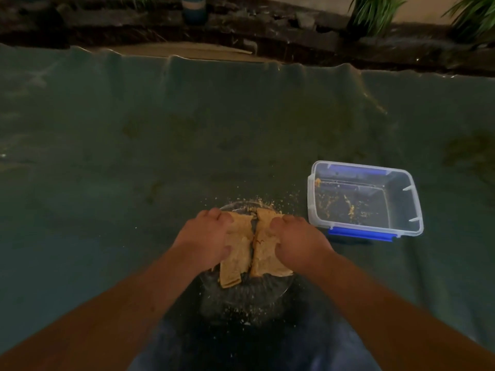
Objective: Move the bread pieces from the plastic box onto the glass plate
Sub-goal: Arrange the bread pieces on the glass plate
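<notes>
Two flat tan bread pieces lie side by side over the glass plate (241,207), a narrow gap between them. My left hand (206,236) grips the left bread piece (235,261) along its outer edge. My right hand (297,239) grips the right bread piece (263,261) the same way. The clear plastic box (401,207) with blue clips stands to the right of the plate, holding only crumbs and small scraps. Much of the plate is hidden under the bread and my hands.
Everything rests on a dark green cloth (134,156). Crumbs are scattered around the plate's far rim. A dark stone ledge with plants and a blue container (194,8) runs along the far side. My lap is just below the plate.
</notes>
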Available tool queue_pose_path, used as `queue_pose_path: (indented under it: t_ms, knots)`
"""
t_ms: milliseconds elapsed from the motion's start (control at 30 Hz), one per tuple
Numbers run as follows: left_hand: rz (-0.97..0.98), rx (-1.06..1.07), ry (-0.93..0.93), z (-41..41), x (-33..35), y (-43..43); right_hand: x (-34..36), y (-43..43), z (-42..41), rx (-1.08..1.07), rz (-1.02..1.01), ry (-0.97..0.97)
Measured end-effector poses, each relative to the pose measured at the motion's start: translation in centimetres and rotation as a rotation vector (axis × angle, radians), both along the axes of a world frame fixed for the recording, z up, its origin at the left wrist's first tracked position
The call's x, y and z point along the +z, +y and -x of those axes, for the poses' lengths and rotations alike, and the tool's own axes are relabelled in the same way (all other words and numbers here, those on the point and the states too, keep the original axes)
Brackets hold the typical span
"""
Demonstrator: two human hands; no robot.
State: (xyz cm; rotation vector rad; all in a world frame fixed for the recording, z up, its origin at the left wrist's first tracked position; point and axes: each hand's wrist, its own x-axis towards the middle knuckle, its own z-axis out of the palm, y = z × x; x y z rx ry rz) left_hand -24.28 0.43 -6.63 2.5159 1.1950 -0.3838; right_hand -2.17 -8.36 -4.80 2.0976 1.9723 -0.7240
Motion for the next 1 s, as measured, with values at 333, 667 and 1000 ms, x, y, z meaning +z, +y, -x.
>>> queue_pose_path:
  t_ms: [333, 667, 1000]
  knots:
    - [-0.033, -0.005, 0.047, -1.2, -1.2, -0.7, -2.4, 0.7, 1.7, 0.105, -0.056, -0.114]
    - [0.253, 0.009, 0.056, 0.5, -1.5, -0.7, -2.8, -1.4, 1.0, 0.216, 0.04, 0.124]
    - [-0.042, -0.114, 0.02, -0.8, -2.5, -1.9, -3.8, -1.4, 1.3, 0.125, -0.126, -0.001]
